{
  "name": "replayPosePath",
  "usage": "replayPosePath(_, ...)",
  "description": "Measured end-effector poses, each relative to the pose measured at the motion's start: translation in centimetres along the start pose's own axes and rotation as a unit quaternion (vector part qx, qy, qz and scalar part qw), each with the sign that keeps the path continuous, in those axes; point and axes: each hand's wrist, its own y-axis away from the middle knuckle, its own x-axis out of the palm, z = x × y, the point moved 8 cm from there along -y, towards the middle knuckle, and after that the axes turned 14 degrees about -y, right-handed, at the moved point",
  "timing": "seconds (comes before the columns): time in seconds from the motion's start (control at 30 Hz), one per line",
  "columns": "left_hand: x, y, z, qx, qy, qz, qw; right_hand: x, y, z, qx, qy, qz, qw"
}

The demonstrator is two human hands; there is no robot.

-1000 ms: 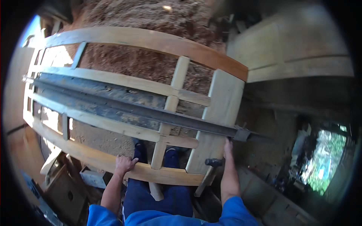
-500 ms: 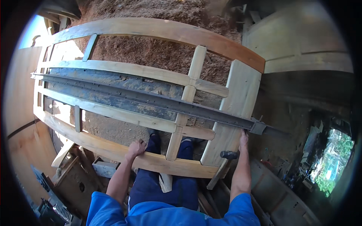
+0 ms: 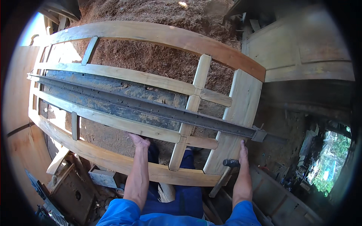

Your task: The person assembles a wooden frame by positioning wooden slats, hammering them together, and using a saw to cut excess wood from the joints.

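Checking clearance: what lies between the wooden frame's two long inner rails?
In the head view, a metal bar runs between the inner rails, with a dark dusty surface showing behind it.

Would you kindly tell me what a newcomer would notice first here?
Probably the large wooden frame stretching across the middle of the view. Next comes the long dark metal bar running lengthwise over it. Lower down, the left hand is at the lower inner rail, and a black hammer head shows just left of the right hand.
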Motion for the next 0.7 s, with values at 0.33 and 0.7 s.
replayPosePath(0.33,-0.8,0.4,-0.6,-0.069,-0.046,-0.046,0.996,1.8,3.3,0.9,0.049,0.025,-0.019,0.998)
replayPosePath(0.7,-1.2,0.4,-0.5,-0.080,-0.094,-0.087,0.989,2.0,3.5,0.3,0.087,0.086,-0.010,0.992)
